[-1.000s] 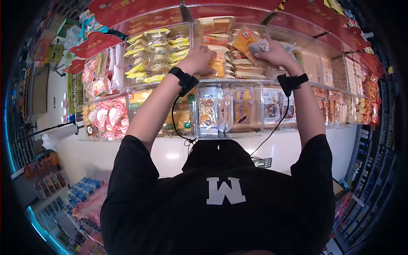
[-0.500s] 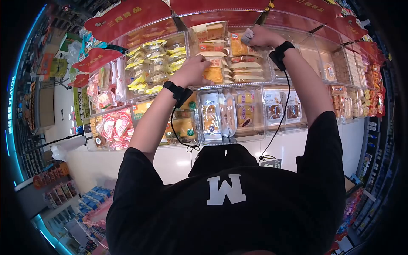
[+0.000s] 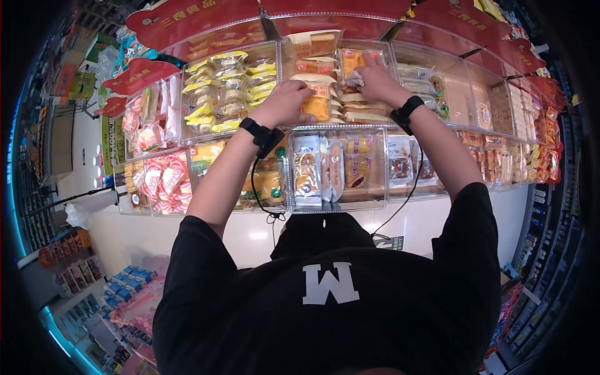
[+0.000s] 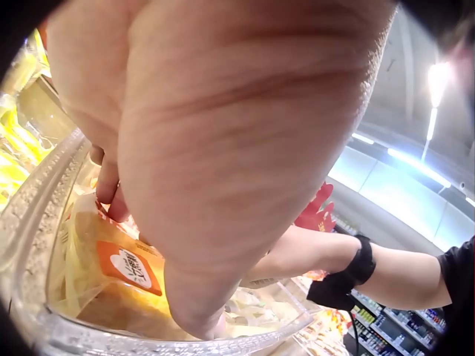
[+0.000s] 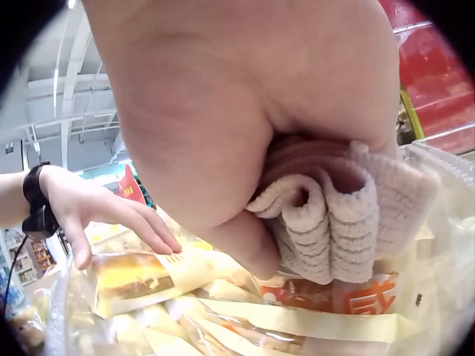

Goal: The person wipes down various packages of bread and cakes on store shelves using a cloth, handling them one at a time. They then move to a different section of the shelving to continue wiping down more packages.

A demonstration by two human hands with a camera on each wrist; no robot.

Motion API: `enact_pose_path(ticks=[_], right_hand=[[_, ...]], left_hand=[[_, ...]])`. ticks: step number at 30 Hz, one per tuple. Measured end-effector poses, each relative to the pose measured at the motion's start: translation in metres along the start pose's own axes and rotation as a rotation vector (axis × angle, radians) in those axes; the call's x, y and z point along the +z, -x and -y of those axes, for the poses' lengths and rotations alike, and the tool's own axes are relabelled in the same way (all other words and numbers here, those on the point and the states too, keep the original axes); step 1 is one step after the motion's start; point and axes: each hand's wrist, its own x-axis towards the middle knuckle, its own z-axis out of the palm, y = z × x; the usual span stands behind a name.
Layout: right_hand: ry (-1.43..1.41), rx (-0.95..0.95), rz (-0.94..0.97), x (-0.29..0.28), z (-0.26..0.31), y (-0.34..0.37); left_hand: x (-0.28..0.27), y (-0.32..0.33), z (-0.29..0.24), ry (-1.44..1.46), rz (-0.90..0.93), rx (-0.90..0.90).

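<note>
My left hand (image 3: pixel 285 104) rests on a clear-wrapped bread pack (image 3: pixel 319 107) at the front of the middle upper bin. Its fingers stretch across the wrapper, as the right wrist view also shows, and its thumb lies by the near edge. In my right hand (image 3: pixel 379 82) is a folded, ribbed greyish-white cloth (image 5: pixel 326 222), pinched between thumb and fingers; part of it is hidden in the palm. That hand hovers close over the right-hand row of bread packs (image 5: pixel 245 319). An orange pack (image 3: pixel 352 60) lies just behind it, partly covered by the fingers.
Clear dividers (image 3: pixel 279 69) separate the bins. Yellow-trimmed packs (image 3: pixel 228 87) fill the bin to the left, and green-marked packs (image 3: pixel 415 78) lie to the right. A lower row holds more wrapped bread (image 3: pixel 306 169). Red signboards (image 3: pixel 331 24) stand along the back.
The orange pack, tilted at first, now lies straighter at the back of its row. My right hand moved back with the cloth, then came nearer again. The left hand stayed at the front pack.
</note>
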Motion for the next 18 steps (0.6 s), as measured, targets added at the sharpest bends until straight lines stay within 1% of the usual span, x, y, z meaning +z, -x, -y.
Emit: enact_pose_path(ticks=[2,4,5,7,8,10,11,13,14,15,16,17,18], right_hand=[[-0.003,-0.004,0.014,0.002,-0.007,-0.008],[-0.020,-0.108,0.037,-0.003,-0.009,-0.010],[-0.017,-0.106,0.033,-0.004,-0.009,-0.007],[-0.036,0.002,0.011,-0.023,0.010,0.004],[-0.032,-0.006,0.010,-0.024,0.011,-0.003],[-0.282,-0.169,-0.066,-0.024,0.012,-0.019],[-0.281,-0.174,-0.061,-0.021,0.015,-0.025],[-0.773,-0.116,-0.246,-0.018,0.027,-0.039],[-0.772,-0.122,-0.251,-0.017,0.032,-0.045],[-0.938,-0.046,-0.237,-0.015,0.037,-0.050],[-1.104,0.031,-0.220,-0.012,0.040,-0.054],[-1.104,0.027,-0.222,-0.009,0.041,-0.056],[-0.936,-0.017,-0.305,-0.007,0.043,-0.056]], left_hand=[[-0.004,-0.001,0.000,-0.006,0.011,0.003],[-0.014,-0.007,0.003,0.244,0.001,-0.098],[-0.014,-0.010,0.008,0.242,-0.003,-0.094],[-0.012,-0.018,0.020,0.614,-0.232,-0.230],[-0.015,-0.022,0.025,0.613,-0.240,-0.234],[-0.025,-0.030,0.026,0.769,-0.400,-0.478],[-0.017,-0.040,0.036,0.822,-0.451,-0.459],[-0.011,-0.055,0.043,0.790,-0.442,-0.497],[-0.010,-0.061,0.045,0.757,-0.429,-0.532],[-0.016,-0.063,0.038,0.778,-0.390,-0.527],[-0.006,-0.069,0.049,0.774,-0.395,-0.526],[0.004,-0.075,0.059,0.819,-0.397,-0.432],[0.006,-0.077,0.060,0.864,-0.398,-0.340]])
